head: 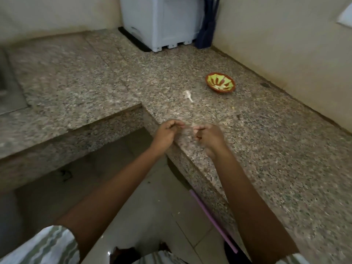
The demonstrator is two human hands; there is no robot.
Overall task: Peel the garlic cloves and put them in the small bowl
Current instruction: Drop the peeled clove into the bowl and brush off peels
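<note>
Left hand, right hand, fingers curled, over counter, small bowl beyond

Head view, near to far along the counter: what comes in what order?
Left hand and right hand, level with each other → small whitish garlic piece → red bowl with yellow-green inside → pale grey plastic appliance at the wall.

Speckled granite tabletop in an L shape, meeting beige walls.
At the far corner stands a pale grey plastic appliance on a black mat — a dark blue cloth hangs beside it — grey floor tiles lie below.
</note>
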